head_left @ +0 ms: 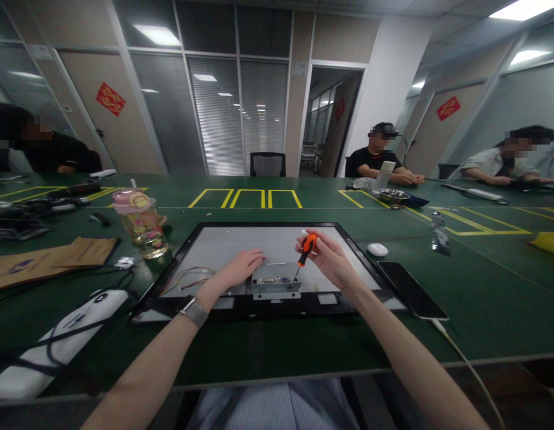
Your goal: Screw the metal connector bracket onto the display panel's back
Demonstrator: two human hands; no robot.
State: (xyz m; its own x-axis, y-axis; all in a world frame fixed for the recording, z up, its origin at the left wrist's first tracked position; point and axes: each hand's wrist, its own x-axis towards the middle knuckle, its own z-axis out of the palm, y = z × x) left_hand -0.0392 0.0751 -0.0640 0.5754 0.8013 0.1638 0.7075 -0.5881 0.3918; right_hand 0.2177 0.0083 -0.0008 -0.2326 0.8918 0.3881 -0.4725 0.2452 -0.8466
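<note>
A black-framed display panel [232, 239] lies on the table before me, its pale back facing up. Near its front edge sits a metal bracket [277, 288] with connector ports along its side. Pinched in the fingers of my right hand [328, 254] is an orange and black screwdriver [308, 246]. It leans down, and its tip meets the right part of the bracket. My left hand [244, 266] rests on the panel at the bracket's back left, fingers stretched out. Thin wires [191, 275] lie on the panel left of that hand.
A drink bottle [142, 224], brown envelopes [57, 260] and a white power strip [64, 343] with black cables are on the left. A phone [411, 289] with a cable and a white earbud case [377, 249] lie right of the panel. Several people sit across the green table [321, 352].
</note>
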